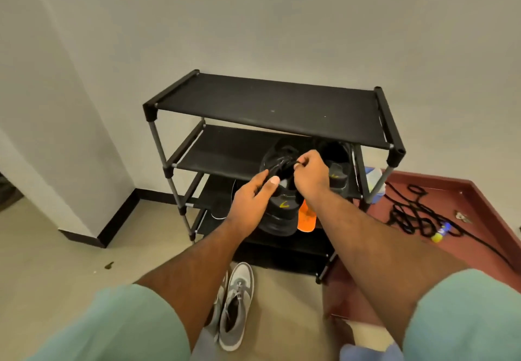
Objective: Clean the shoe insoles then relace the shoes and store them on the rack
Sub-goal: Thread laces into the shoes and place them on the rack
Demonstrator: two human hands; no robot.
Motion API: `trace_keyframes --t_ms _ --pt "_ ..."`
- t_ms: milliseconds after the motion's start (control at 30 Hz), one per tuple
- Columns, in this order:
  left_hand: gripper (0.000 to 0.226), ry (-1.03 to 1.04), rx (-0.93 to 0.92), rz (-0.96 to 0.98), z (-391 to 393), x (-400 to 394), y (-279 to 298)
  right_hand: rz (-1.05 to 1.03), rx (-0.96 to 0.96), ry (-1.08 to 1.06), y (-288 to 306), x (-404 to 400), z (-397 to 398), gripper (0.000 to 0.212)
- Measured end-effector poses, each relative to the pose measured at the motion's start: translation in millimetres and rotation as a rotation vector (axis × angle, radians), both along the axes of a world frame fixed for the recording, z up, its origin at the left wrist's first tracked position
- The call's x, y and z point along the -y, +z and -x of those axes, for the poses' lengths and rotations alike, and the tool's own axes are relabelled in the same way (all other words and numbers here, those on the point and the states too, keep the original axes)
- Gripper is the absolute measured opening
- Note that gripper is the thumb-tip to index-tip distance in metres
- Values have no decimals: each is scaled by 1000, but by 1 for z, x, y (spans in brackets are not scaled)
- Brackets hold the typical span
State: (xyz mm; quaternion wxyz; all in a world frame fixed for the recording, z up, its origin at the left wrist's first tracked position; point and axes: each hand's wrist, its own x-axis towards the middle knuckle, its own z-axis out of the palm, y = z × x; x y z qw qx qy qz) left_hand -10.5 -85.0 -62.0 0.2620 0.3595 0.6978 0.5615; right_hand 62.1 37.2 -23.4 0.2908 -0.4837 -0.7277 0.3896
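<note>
A black shoe (277, 214) with a yellow mark on its heel is held up in front of the black shoe rack (270, 107), heel toward me. My left hand (253, 194) grips its collar, thumb over the opening. Just above, my right hand (311, 173) pinches the black lace (282, 163) over the tongue. A second black shoe (337, 163) stands on the rack's second shelf, right side, partly hidden by my right hand. An orange insole (306, 219) hangs below my right wrist; I cannot tell what holds it.
A pair of grey and white sneakers (236, 304) lies on the floor between my arms. A black cord (417, 214) and a yellow-blue bottle (439, 234) lie on the red floor at the right. White walls enclose the corner behind the rack.
</note>
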Motion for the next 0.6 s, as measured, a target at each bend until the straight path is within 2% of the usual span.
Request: trace_keyframes --t_ms 133,233,300,367,467,600 --pt "84 -152 13 48 32 -37 -20 15 -2 -20 -11 -43 41 15" --pt "86 -198 34 20 49 -65 -35 -46 153 37 -13 -73 65 27" --pt "103 -206 14 14 59 -86 -41 -30 318 74 -10 -86 74 35" --pt "111 -211 -47 23 68 -108 -47 -97 380 7 -8 -99 80 38" --pt "109 -152 -85 15 73 -125 -54 -118 431 9 -8 -113 83 40" --pt "99 -134 -91 -3 64 -124 -58 -91 389 21 -12 -117 74 40"
